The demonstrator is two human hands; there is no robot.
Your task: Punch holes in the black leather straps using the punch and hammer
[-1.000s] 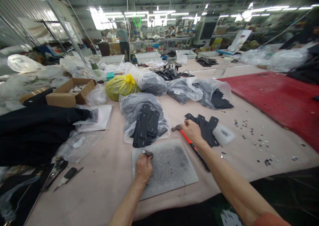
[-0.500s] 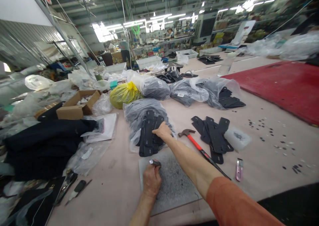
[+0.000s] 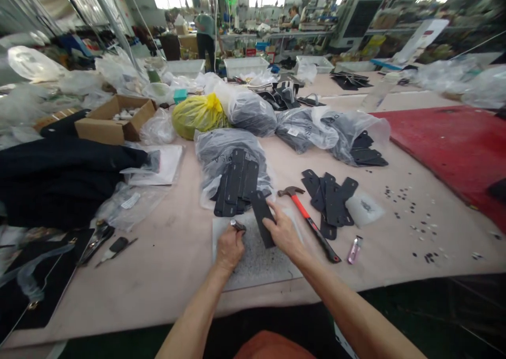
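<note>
My right hand [image 3: 285,230] is closed on one flat black strip [image 3: 262,217] with a slot near its end, held tilted over the grey speckled board [image 3: 253,269]. Over the board's left part, my left hand [image 3: 229,249] grips a short metal punch [image 3: 237,225], most of it hidden in the fingers. Just behind the board, a stack of similar black strips [image 3: 237,182] spills from a clear plastic bag [image 3: 225,143]. A claw hammer [image 3: 308,216] with a red and black handle lies to the right of my right hand.
More black strips [image 3: 332,201] lie crossed beside a small clear bag [image 3: 366,211]. A pink cutter [image 3: 354,250] and scattered small black and white pieces [image 3: 430,257] lie on the right. Black cloth [image 3: 59,180] and an open cardboard box [image 3: 114,119] occupy the left. A red sheet [image 3: 446,137] covers the far right.
My right hand has drawn back from the stack, bringing one black strip over the board. The left hand still holds the punch. The view has tilted down.
</note>
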